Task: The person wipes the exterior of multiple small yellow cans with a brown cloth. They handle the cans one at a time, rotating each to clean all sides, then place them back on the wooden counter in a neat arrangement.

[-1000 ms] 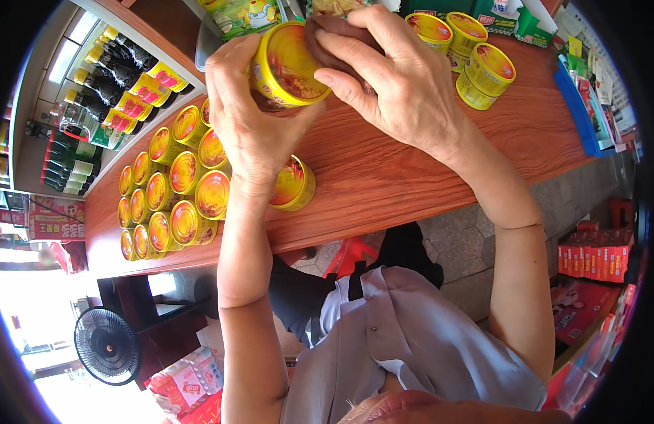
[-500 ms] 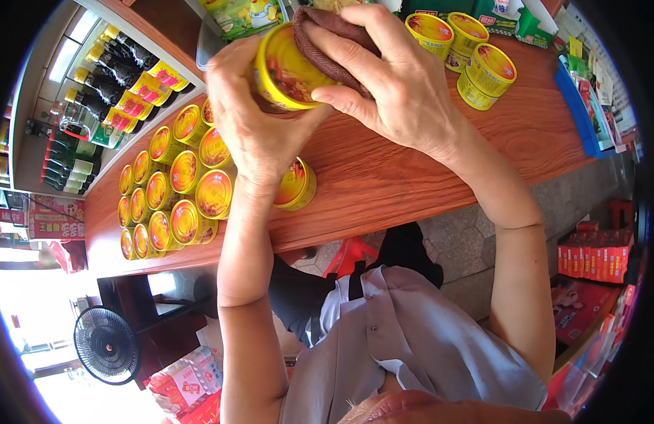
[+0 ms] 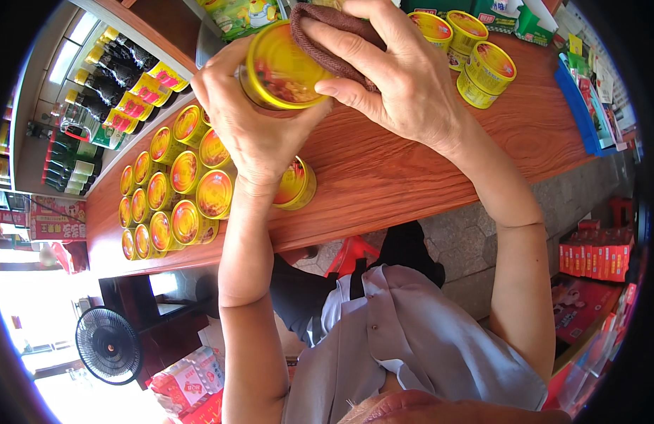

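Observation:
Above the wooden counter, my left hand is closed around a round yellow can with a red-and-yellow picture on its top. My right hand grips a folded brown cloth and presses it against the can's upper right edge; its thumb touches the can's top. Below and left of my left hand, several matching cans stand in rows. One more can stands by my left wrist, partly hidden by it.
Several yellow cans, some stacked, stand at the back right of the wooden counter. Beyond its right end lies a blue tray with packets. Bottles fill a shelf at the left. A black fan stands lower left.
My left hand and the can have shifted slightly left, and the can's top is turned more toward view. The cloth stays against its edge in my right hand.

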The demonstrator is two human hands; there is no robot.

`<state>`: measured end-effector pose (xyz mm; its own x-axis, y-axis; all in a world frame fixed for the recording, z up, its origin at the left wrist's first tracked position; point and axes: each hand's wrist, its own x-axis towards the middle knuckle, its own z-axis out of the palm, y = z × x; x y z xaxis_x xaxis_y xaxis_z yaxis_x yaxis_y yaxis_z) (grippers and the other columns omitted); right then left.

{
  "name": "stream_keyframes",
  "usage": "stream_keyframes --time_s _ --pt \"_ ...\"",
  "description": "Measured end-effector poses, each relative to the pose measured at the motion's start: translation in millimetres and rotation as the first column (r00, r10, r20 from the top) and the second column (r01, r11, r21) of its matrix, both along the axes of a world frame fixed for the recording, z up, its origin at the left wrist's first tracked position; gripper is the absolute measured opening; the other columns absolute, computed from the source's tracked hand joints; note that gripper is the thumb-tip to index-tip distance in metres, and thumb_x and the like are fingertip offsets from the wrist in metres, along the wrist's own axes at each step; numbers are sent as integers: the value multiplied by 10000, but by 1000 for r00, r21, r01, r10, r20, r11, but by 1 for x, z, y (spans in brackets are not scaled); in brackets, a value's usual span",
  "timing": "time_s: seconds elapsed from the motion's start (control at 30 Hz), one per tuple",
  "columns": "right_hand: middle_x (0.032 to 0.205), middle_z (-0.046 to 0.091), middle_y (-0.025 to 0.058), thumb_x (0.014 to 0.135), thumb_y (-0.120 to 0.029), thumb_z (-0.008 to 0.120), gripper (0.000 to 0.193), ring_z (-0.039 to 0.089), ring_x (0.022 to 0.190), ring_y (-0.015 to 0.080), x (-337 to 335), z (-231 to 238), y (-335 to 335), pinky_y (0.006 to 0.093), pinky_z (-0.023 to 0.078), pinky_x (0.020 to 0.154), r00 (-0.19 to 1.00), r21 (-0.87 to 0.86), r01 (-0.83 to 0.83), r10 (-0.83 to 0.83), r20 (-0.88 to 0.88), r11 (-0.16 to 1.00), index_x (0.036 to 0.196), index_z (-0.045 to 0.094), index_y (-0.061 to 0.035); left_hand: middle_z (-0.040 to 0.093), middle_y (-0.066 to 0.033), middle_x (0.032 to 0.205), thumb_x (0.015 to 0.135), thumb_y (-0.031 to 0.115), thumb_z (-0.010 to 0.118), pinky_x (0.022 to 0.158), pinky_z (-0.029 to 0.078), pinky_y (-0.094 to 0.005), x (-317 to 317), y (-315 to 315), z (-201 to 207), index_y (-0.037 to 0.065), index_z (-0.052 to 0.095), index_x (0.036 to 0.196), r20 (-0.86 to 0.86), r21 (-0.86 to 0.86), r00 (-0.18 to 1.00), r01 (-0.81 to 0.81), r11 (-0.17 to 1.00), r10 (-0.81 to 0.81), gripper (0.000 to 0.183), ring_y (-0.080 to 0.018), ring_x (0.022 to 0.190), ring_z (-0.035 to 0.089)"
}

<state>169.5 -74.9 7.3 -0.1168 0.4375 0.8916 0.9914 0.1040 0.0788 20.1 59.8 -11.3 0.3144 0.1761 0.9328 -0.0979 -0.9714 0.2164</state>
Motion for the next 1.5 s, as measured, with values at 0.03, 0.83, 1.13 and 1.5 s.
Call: stream_keyframes --time_s 0.03,0.83,1.13,1.5 --pt "1163 560 103 870 -420 762 531 643 933 240 -1 -2 0 344 607 723 1000 6 -19 19 0 1000 1276 687 -86 643 -88 1173 558 238 983 993 436 -440 0 0 -2 80 556 1258 17 -107 1000 20 994 -18 835 -326 1122 566" --pt "1272 563 113 797 -345 834 637 631 1083 296 -22 -18 0 383 585 849 995 -12 85 -85 -48 996 1376 657 -146 712 -95 1162 980 752 391 777 603 -439 -6 11 6 96 596 1338 664 -746 383 398 -534 -642 775 -256 981 704" --pt "1206 571 73 762 -405 817 596 635 964 244 -40 -18 -6 361 578 776 997 -141 -46 54 50 989 1298 712 -166 643 -140 1305 961 758 450 1002 545 -454 3 2 8 55 574 1358 473 -877 637 405 -257 -609 817 -296 1185 636" --pt "1127 601 48 784 -291 843 513 647 925 231 -32 -12 -5 341 579 733 985 39 172 -171 -28 984 1257 725 -132 690 -99 1229 964 749 442 728 603 -392 -6 4 10 60 578 1354 569 -810 535 495 -313 -625 803 -233 1036 683"
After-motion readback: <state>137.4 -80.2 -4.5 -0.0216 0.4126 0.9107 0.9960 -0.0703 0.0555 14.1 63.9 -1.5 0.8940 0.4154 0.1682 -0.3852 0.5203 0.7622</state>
